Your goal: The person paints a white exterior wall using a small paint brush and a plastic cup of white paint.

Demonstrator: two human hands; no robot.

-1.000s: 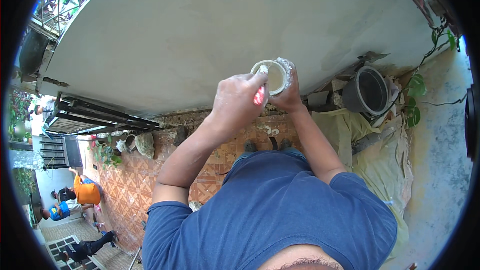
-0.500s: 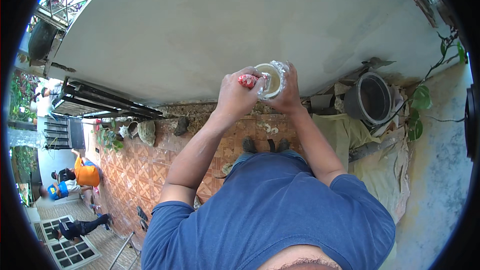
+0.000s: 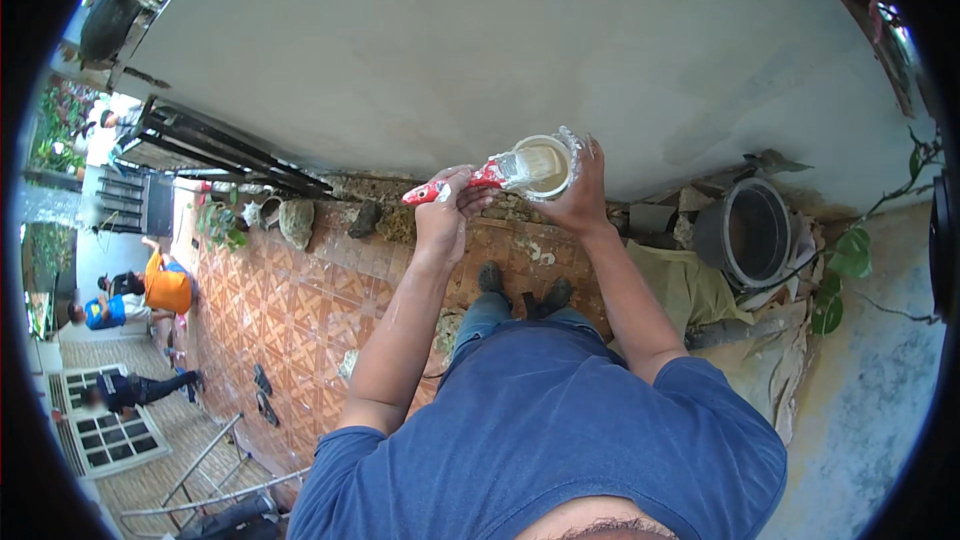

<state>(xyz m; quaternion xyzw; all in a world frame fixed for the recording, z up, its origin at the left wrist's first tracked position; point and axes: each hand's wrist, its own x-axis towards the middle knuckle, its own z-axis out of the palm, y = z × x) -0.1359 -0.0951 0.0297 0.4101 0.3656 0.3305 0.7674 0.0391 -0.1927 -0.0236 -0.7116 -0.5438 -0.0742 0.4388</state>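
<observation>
Before the person stretches a broad, pale grey plastered wall [image 3: 400,70], with an orange-brown patterned tile floor [image 3: 290,310] below and a round dark grey plastic bucket [image 3: 712,240] off to the right. Near the wall, the right hand [image 3: 581,195] curls its fingers around the outer side of a small round whitish tub [image 3: 571,172], their tips partly hidden. From the left, the left hand [image 3: 447,215] pinches a flat, red-handled paintbrush [image 3: 489,176] between thumb and fingers, its pale bristles [image 3: 541,162] over the tub's open mouth.
</observation>
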